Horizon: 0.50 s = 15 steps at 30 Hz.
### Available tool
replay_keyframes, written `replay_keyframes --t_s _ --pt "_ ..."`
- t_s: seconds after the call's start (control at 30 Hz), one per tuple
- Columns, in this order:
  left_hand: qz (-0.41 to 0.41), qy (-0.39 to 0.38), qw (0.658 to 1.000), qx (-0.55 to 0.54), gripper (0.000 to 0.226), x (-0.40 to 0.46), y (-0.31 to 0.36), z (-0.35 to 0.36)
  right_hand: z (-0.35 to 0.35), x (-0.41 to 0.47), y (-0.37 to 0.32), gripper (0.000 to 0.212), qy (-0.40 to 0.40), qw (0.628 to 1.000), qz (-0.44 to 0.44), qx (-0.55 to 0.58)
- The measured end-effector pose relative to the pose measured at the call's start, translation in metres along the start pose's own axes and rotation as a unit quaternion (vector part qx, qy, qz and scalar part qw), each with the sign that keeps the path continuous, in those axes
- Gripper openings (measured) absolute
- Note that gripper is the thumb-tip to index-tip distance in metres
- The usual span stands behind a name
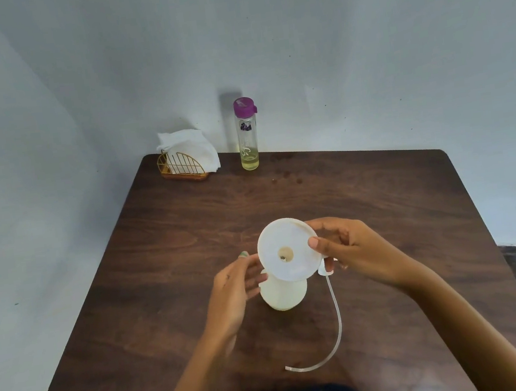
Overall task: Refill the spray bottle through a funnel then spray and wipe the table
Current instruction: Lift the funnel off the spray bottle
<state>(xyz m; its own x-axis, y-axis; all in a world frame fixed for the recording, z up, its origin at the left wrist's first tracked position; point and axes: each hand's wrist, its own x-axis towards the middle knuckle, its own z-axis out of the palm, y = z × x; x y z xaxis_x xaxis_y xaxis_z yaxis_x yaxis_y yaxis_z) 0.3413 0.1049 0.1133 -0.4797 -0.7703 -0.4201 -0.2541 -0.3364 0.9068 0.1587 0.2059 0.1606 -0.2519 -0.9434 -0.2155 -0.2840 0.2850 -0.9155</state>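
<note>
Head view, inspected from my remote station, largest item first. Dark wood surface [366, 214] fills most of the frame, with faint spots near its far edge. Spray bottle [283, 294], white, stands upright near the middle of it, its neck hidden under the funnel. Funnel [286, 250], white and wide-mouthed, sits tilted over that neck; I cannot tell whether the spout is fully seated. Supply bottle [246, 135], clear with a purple cap, stands at the far edge, well apart, cap on, with a little yellowish liquid at the bottom. Napkin holder [182, 169], gold wire, stands just beside it with white tissues. Spray head [325, 268] lies just beside the bottle on the right, largely hidden, its dip tube [337, 322] curling toward me across the wood.

Right hand [354, 248]: thumb and fingers pinching the funnel rim. Left hand [238, 282]: fingers loosely curved against the bottle shoulder, steadying rather than clamping.

Judgement: the step in hand is seating the funnel. I would level the rim, press the spout straight down into the neck, and keep the left hand on the body before releasing. A tilted funnel risks spilling on pour. The cap on the far bottle must come off first.
</note>
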Motion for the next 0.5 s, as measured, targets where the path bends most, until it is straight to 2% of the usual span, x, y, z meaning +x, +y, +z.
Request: replay_keyframes --t_s 0.1,0.27,0.5 --pt "-0.04 -0.057 0.997 -0.044 0.028 -0.004 0.018 0.0 0.0 0.002 -0.002 0.032 -0.002 1.0 -0.009 -0.006" --pt "-0.032 -0.089 0.994 -0.06 0.028 0.003 0.034 0.007 -0.004 0.012 0.001 0.031 0.011 1.0 -0.008 -0.013" --pt "0.001 -0.088 0.995 -0.052 0.034 0.055 0.05 0.032 -0.008 0.054 0.022 0.035 0.11 0.994 0.026 0.0"
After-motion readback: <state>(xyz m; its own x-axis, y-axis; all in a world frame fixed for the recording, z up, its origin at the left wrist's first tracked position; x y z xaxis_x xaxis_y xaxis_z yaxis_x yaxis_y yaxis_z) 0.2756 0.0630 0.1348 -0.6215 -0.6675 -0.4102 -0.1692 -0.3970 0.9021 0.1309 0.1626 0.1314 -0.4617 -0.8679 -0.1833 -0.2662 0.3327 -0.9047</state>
